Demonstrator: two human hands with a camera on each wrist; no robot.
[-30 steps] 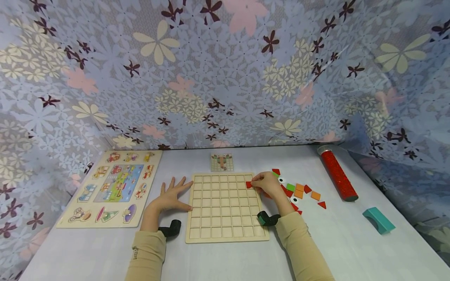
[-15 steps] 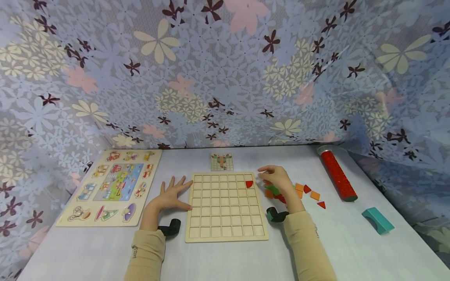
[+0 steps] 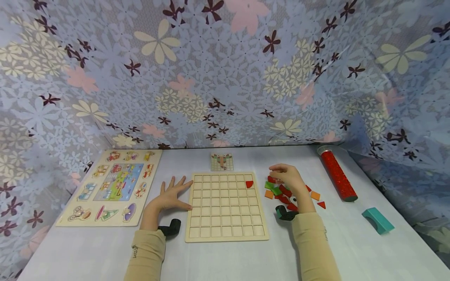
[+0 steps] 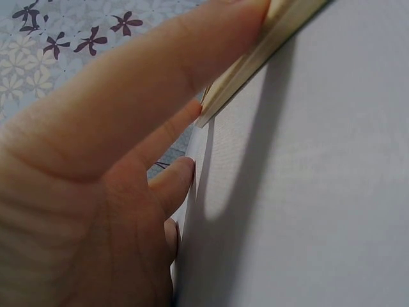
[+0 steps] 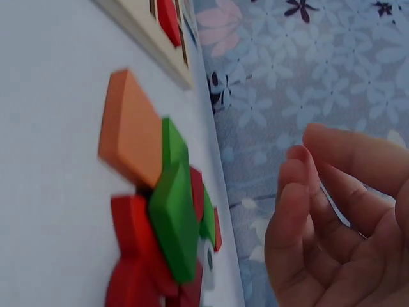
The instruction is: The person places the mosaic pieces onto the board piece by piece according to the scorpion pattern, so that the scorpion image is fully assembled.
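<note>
The wooden grid board (image 3: pixel 225 207) lies flat in the middle, with one red quarter-round piece (image 3: pixel 249 184) in a cell near its upper right corner. My left hand (image 3: pixel 170 198) has its fingers spread, thumb and index fingertip touching the board's left edge. Over the pile of coloured pieces to the right of the board hovers my right hand (image 3: pixel 290 178), loosely bent and holding nothing. Among these pieces are an orange square (image 5: pixel 131 128), a green piece (image 5: pixel 176 220) and several red pieces (image 5: pixel 131 268). Part of the pile is hidden under the hand.
A small pattern card (image 3: pixel 222 162) lies behind the board. At the left is a wooden picture puzzle (image 3: pixel 147 195). A red glittery tube (image 3: pixel 337 175) and a teal arch block (image 3: pixel 378 220) lie at the right. A flowered cloth (image 3: pixel 218 78) hangs behind the table.
My right hand has let go of the red quarter-round piece in the board's cell and moved right, over the loose pieces. The left hand stays at the board's edge.
</note>
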